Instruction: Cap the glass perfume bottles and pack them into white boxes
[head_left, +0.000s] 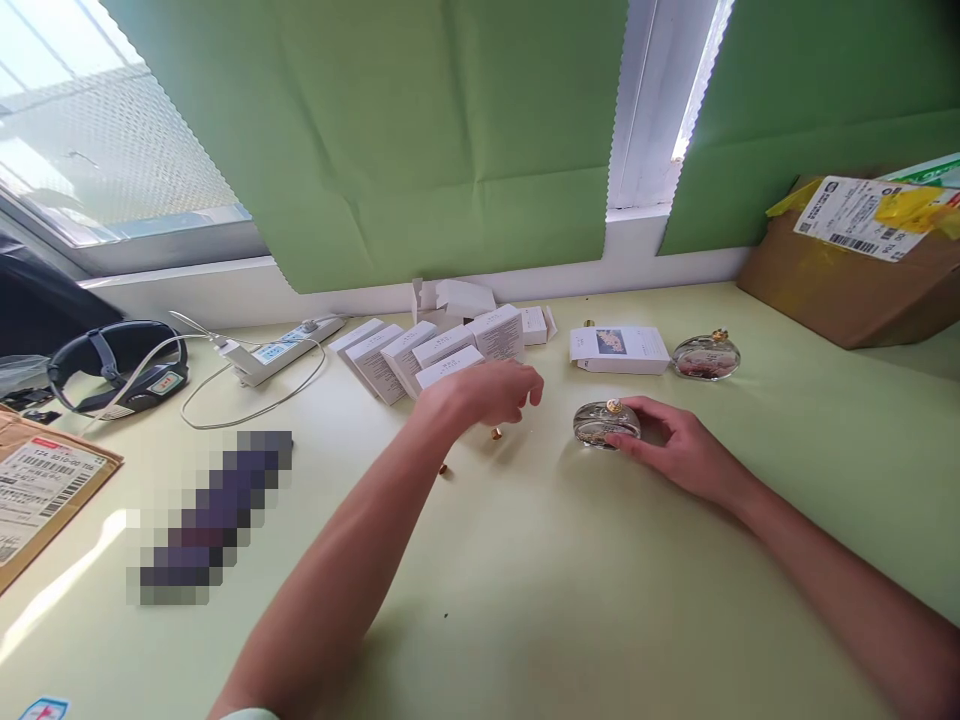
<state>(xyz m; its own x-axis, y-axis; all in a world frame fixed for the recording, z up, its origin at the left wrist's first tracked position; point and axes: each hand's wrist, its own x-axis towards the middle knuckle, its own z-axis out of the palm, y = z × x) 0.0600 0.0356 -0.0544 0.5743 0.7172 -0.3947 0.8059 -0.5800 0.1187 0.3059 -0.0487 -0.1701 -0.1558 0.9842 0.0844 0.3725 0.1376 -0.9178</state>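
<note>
My right hand (679,450) grips a clear oval glass perfume bottle (592,430) from its right side. The bottle stands on the table, and a gold neck piece shows on top of it. My left hand (487,392) hovers palm down with its fingers loosely bent and apart, and nothing shows between them. Just below it on the table lies a small gold piece (496,433). Another small gold piece (442,469) is beside my left forearm. A second glass bottle (707,358) with a gold top stands behind my right hand, right of a white picture box (619,350).
Several white boxes (379,360) lean in a row behind my left hand. A power strip (289,350) with a white cable and a black headset-like device (120,370) lie at left. A parcel (45,490) is at the left edge; a taped carton (840,270) stands at back right.
</note>
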